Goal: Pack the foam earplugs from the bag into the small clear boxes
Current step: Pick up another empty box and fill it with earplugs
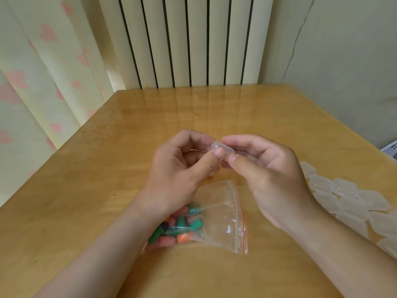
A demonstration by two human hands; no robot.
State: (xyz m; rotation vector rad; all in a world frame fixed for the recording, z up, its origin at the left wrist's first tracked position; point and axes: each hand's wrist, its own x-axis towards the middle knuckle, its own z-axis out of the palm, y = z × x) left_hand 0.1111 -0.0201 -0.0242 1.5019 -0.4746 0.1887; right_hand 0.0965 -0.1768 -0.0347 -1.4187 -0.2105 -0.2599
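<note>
Glossy wooden table at 6 o'clock, white ribbed radiator at 12, cream curtain with pink hearts at 9, pale cracked wall at 3.

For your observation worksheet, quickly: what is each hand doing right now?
Left hand: thumb and fingers pinch the small clear box.
Right hand: pinches the same box at its other end.
</note>
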